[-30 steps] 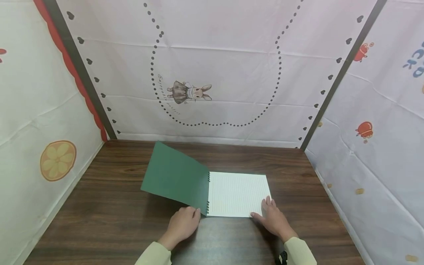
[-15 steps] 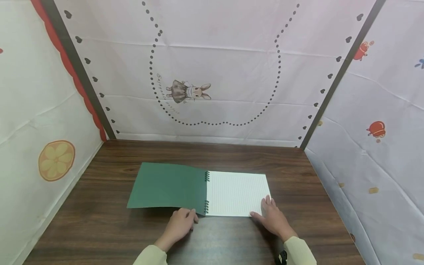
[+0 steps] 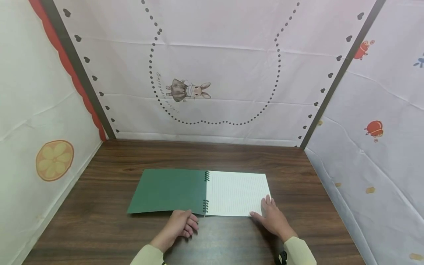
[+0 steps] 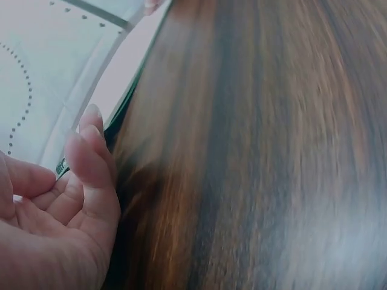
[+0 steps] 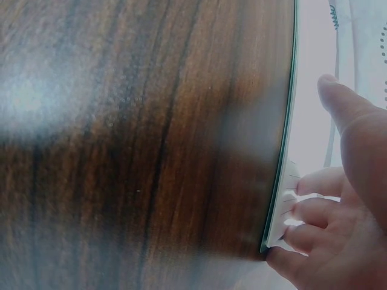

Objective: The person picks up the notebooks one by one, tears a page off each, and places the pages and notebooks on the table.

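A spiral notebook lies opened on the wooden table, its green cover (image 3: 169,191) on the left and its white lined page (image 3: 236,193) on the right. The cover's front edge is slightly raised. My left hand (image 3: 179,226) is at that edge near the spiral binding (image 3: 206,206), thumb and forefinger pinching the cover, the other fingers loosely bent. In the left wrist view, the thumb (image 4: 33,178) meets the fingers beside the binding. My right hand (image 3: 273,217) rests with spread fingers on the page's front right corner; its thumb (image 5: 338,96) lies over the paper.
The brown wood-grain table (image 3: 258,243) is bounded by a white printed cloth at the back (image 3: 225,73), and by cloth walls at the left (image 3: 20,184) and right (image 3: 357,165). A dark strap (image 3: 282,257) shows at the right wrist.
The green cover has swung down to the left from a steep tilt to nearly flat. My left hand has shifted slightly left and turned, showing its fingers. The right hand stays in place.
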Demonstrator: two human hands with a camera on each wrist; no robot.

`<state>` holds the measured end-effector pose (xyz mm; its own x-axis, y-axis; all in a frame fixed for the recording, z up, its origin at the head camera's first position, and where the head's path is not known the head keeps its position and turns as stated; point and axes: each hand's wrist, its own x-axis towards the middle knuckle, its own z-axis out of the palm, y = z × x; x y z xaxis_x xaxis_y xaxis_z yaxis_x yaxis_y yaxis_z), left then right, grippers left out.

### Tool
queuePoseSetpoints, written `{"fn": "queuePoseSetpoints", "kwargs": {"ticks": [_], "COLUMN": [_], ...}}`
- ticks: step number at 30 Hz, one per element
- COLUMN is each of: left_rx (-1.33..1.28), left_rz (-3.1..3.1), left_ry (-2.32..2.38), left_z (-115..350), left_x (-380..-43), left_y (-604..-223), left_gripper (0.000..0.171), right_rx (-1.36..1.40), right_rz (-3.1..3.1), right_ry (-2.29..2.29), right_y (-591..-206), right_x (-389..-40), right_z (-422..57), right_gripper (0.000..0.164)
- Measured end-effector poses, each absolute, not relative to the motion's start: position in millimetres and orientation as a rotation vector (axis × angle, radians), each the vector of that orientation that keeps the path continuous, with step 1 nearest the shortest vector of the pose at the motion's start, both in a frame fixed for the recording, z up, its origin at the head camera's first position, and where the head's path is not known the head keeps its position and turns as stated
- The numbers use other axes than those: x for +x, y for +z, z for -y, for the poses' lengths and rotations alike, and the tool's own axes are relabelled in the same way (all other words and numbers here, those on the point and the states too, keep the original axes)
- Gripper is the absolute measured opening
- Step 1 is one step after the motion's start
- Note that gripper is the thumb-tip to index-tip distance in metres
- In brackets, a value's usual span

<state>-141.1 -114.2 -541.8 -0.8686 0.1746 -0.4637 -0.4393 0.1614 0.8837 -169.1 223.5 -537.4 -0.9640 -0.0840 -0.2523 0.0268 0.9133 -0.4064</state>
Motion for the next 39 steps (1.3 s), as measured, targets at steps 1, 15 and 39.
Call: {"fn": "queuePoseSetpoints", "kwargs": {"ticks": [1,15,39], "left_rx": [-0.258,-0.239,0.02], "left_rz": [-1.95,-1.803,-2.768], "left_ry": [1.767,1.86,1.315], "left_z": [115,118,125], "left_x": [-141,-138,-180], "left_y": [-542,-542,-518], "left_gripper": [0.043,0.044,0.025], "right_rx": [-0.042,-0.037,-0.03], "right_rz": [-2.809,-2.8,-2.786], "right_ry": [-0.606,-0.619,-0.618], "right_y": [-537,-537,-536], "right_x": [-169,-170,-171], "right_z": [-223,-223,-220], "right_gripper": [0.088,0.088,0.087]}}
